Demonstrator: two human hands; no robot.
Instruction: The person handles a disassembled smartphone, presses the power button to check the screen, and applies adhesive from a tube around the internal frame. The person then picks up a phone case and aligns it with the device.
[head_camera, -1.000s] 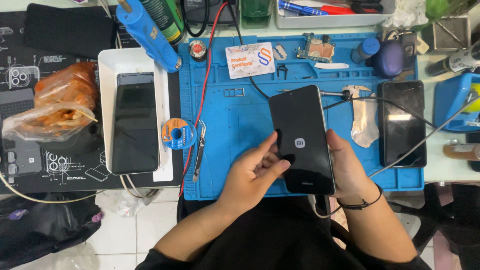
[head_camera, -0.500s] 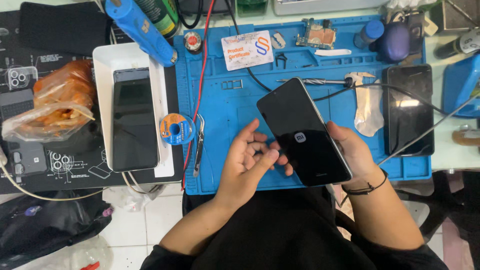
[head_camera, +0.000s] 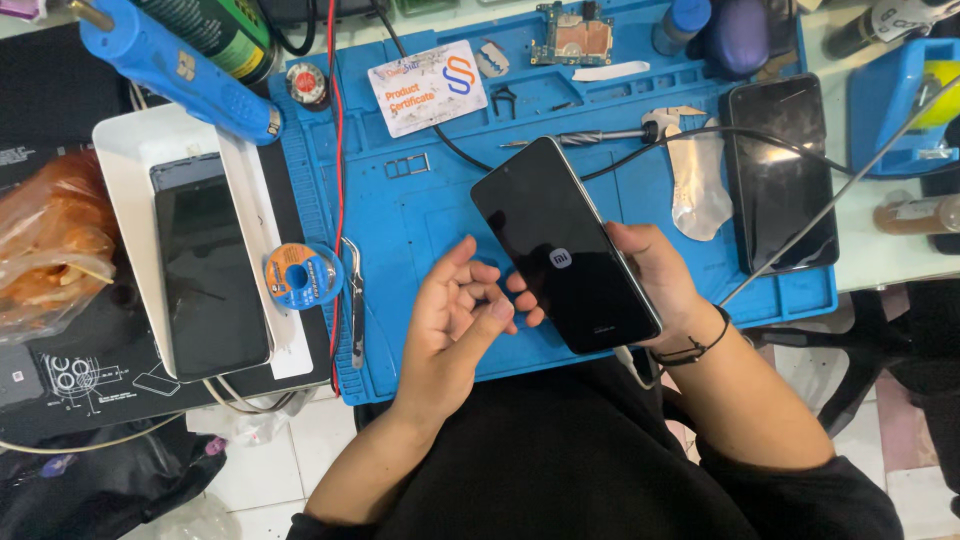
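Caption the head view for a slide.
Right hand holds a black phone above the blue mat; left hand open beside it.

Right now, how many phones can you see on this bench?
3. One black phone is held in the right hand over the blue mat. One lies on the white tray at left. One lies at the mat's right edge. Others may be hidden.

Glossy black phone (head_camera: 566, 246) at centre, bright blue mat (head_camera: 420, 210) beneath, blue-orange solder spool (head_camera: 303, 275) left of centre, white card (head_camera: 427, 87) with orange print
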